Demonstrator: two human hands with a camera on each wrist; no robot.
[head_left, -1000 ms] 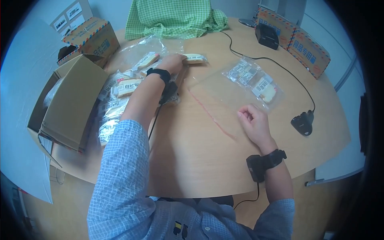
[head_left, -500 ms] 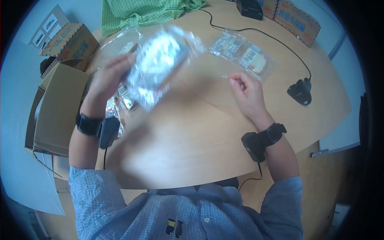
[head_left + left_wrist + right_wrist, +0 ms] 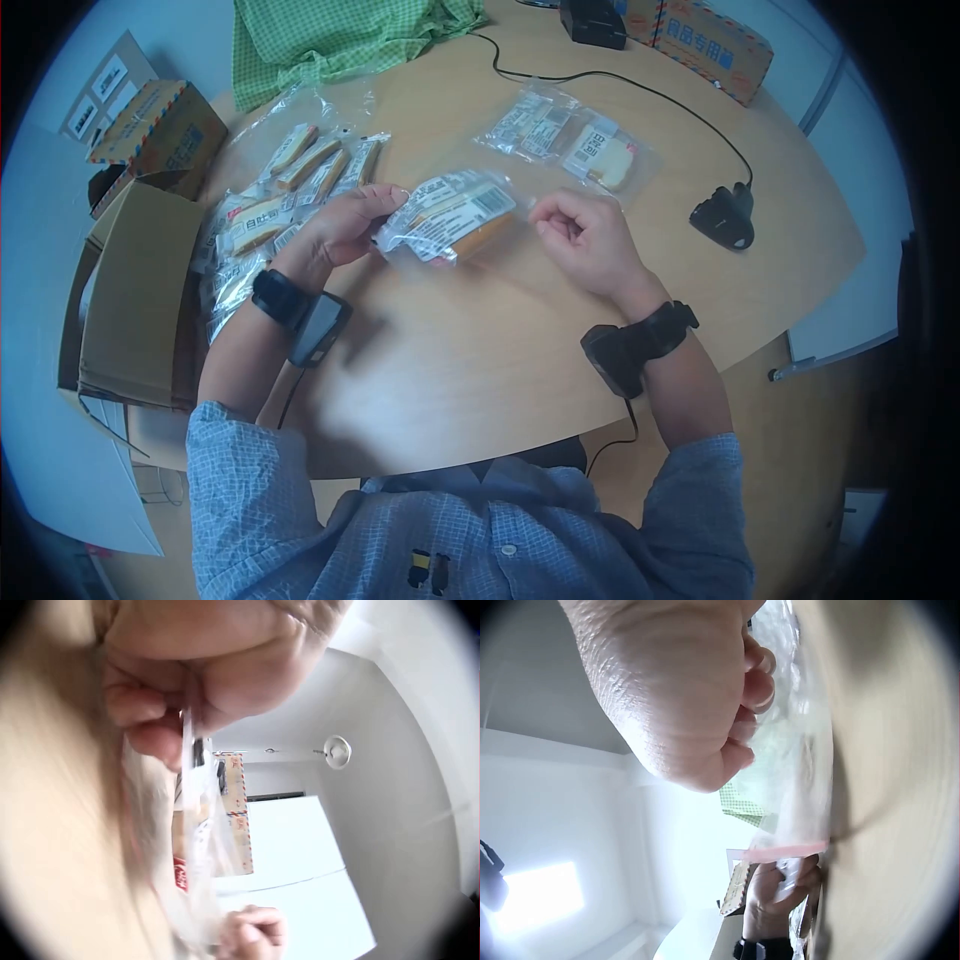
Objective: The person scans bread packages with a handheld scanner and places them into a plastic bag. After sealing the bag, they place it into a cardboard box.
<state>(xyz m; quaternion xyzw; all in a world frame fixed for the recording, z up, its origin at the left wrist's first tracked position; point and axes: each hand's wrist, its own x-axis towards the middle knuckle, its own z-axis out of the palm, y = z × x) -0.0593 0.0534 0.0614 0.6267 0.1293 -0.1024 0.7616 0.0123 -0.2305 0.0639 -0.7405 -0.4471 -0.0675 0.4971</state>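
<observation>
My left hand (image 3: 350, 222) pinches one end of a packet of bread (image 3: 458, 218), wrapped in clear printed film, above the middle of the table. My right hand (image 3: 590, 245) has its fingers curled at the near edge of a large clear zip bag (image 3: 810, 802). A pink strip (image 3: 795, 850) runs along the bag's mouth, beside the left hand in the right wrist view. The packet overlaps that mouth. Inside the bag, farther off, lie a pale bread packet (image 3: 602, 155) and other printed packets (image 3: 530, 125).
More bread packets (image 3: 255, 222) are heaped at the left, beside an open cardboard box (image 3: 140, 300). A green checked cloth (image 3: 340, 40) lies at the back. Printed cartons (image 3: 710, 45) and a black device (image 3: 592, 22) stand at the back right. A cable (image 3: 640, 82) reaches a black gadget (image 3: 724, 216).
From the heap at the left, my left hand has carried a bread packet over to the bag's mouth. My right hand has stayed at the bag's edge. The head view has shifted.
</observation>
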